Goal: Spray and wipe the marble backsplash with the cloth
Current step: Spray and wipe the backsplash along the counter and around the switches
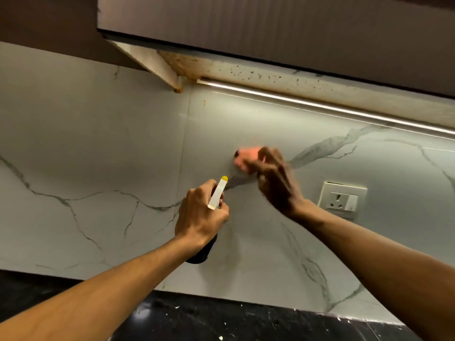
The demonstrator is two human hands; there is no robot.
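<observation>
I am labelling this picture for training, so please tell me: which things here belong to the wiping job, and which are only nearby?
In the job: bottle in the left hand; cloth held by the right hand; backsplash.
Only nearby: socket; light strip; cabinet; counter.

1. It was a home kitchen: a veined marble backsplash (98, 148) rose behind a black speckled table (221, 321).
2. A wall cabinet (270, 23) with a light strip (320, 105) hung above.
3. A wall socket (341, 200) sat right.
</observation>
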